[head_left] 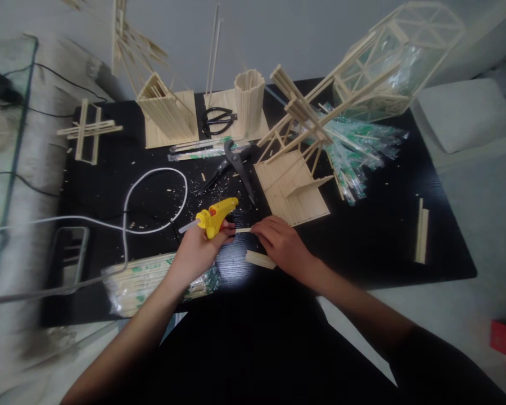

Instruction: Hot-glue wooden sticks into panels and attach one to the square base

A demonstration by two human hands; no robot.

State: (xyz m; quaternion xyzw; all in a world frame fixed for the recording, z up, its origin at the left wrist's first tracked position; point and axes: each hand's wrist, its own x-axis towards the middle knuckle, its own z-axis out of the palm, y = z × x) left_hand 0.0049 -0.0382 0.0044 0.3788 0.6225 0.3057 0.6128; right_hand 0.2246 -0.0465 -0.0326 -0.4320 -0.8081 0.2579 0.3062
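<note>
My left hand is closed around the handle of a yellow hot glue gun, whose nozzle points up and to the right. A glue stick pokes out of its rear. Between my two hands runs a short thin wooden stick; its left end meets my left fingertips. My right hand pinches the stick's other end. Just below lies a small bundle of cut sticks, close to my right wrist. A flat wooden panel with upright parts stands beyond my right hand.
Black-handled pruning shears and wire cutters lie among scraps. Stick-built models line the table's back. Plastic-wrapped sticks sit at front left, and wrappers at right. A white cable loops across the black table.
</note>
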